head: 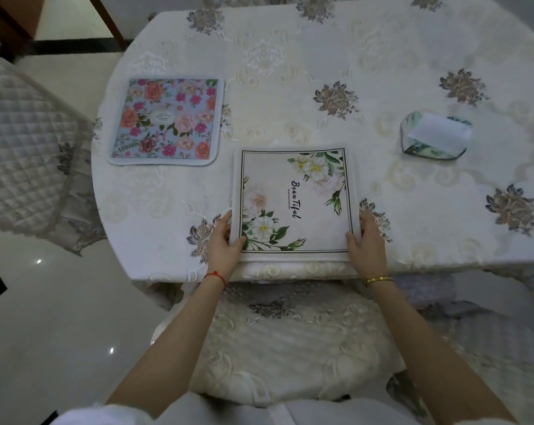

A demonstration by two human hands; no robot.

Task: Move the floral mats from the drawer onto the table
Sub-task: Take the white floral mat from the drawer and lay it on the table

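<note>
We are seeing the thumb of the left hand (222,243) lying on top of the white floral mat (294,204) at its lower left corner, while the other fingers are reaching along and under the left edge, so this hand is pinching the mat. The right hand (366,243) is grasping the lower right corner in the same way, thumb on top, fingers along the right edge. Both forearms are stretching up from the bottom of the frame, bare, with a red string (215,276) on the left wrist and a gold bangle (378,280) on the right.

The white mat is lying flat on the table (290,87), in the lower centre. A second mat, the colourful floral mat (166,119), is lying at the upper left. A tissue box (434,134) is standing at the right.
</note>
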